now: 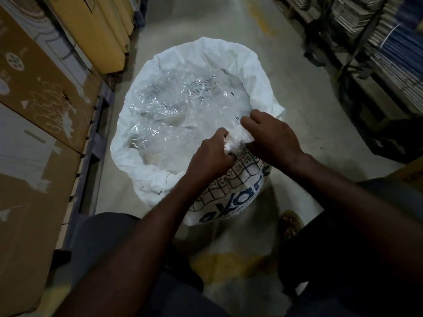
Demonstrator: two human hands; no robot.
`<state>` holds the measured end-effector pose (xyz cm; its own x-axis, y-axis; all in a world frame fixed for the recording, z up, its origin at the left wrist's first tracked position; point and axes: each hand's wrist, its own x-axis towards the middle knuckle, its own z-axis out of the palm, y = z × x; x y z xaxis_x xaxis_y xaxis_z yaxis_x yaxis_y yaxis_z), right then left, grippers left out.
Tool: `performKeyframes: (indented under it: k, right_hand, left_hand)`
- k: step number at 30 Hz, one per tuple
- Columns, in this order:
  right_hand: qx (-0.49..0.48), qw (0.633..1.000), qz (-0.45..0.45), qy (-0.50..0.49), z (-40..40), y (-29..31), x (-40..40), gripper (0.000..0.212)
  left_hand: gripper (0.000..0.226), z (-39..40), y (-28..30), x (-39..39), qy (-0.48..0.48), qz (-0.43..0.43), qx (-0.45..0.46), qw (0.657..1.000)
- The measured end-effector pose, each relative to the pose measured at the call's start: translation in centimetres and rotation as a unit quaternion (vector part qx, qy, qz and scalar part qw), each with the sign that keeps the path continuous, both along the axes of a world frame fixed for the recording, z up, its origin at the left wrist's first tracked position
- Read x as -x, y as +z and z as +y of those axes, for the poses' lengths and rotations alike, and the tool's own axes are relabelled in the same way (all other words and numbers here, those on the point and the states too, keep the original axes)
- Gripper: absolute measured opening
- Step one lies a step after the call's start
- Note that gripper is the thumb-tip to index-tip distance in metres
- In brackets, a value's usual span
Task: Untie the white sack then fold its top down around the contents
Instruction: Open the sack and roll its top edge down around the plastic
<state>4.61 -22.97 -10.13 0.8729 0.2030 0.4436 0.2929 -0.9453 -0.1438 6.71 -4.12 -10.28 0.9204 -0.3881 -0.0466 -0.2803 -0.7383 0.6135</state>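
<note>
The white sack (249,65) stands open on the floor in front of me, its rim turned outward in a wide ring. Blue print and a grid show on its near side. Inside lie crumpled clear plastic bags (178,104) with small black print. My left hand (210,154) and my right hand (272,136) are both at the near right part of the rim. Each pinches a bunched wad of the white sack cloth between fingers and thumb, the hands almost touching.
Brown cardboard boxes (34,110) line the left side on a low dark pallet edge (96,143). Yellow boxes (96,26) stand further back. Shelving with stacked goods (377,49) runs along the right. My sandalled foot (290,223) rests on the concrete floor beside the sack.
</note>
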Motion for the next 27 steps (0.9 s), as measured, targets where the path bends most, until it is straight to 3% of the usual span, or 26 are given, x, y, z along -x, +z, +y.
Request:
performKeyframes:
  k: [2,4,6,10,12,15,19,23,25,27]
  right_hand:
    - [-0.029,0.996,0.063,0.062,-0.8,0.6,0.2,0.046]
    - [-0.049,0.977,0.171,0.114,-1.8,1.2,0.7,0.084]
    - [-0.005,0.953,0.284,0.101,-2.6,1.5,0.7,0.11]
    - [0.055,0.926,0.371,0.05,-2.4,2.0,0.5,0.075]
    - [0.032,0.933,0.354,0.051,-0.2,2.3,2.0,0.064]
    - [-0.012,0.962,0.262,0.073,5.7,2.0,5.2,0.058]
    - [-0.003,0.981,0.175,0.084,11.3,1.1,5.0,0.044]
    - [0.02,0.988,0.084,0.127,10.6,-0.7,3.1,0.053]
    - [0.059,0.985,0.014,0.163,10.1,-2.3,2.3,0.042]
    - [0.086,0.977,-0.063,0.186,9.9,-3.3,1.4,0.033]
  left_hand:
    - [0.039,0.0,-0.9,0.5,-0.007,-0.131,-0.065,0.989]
    - [0.046,0.5,-1.4,0.6,-0.034,-0.229,-0.107,0.967]
    - [0.04,1.1,-1.7,0.7,-0.078,-0.302,-0.133,0.941]
    - [0.028,3.0,-1.9,-0.4,-0.189,-0.401,-0.125,0.888]
    - [0.021,5.3,-1.6,-1.9,-0.264,-0.431,-0.117,0.855]
    - [0.027,10.2,-0.4,-4.0,-0.316,-0.427,-0.139,0.836]
    - [0.038,14.2,-0.2,-3.3,-0.2,-0.394,-0.206,0.873]
    - [0.053,14.4,0.3,-0.7,-0.184,-0.205,-0.202,0.94]
    - [0.066,13.7,0.6,1.1,-0.176,-0.093,-0.134,0.971]
    - [0.071,12.8,0.9,2.3,-0.135,-0.035,-0.107,0.984]
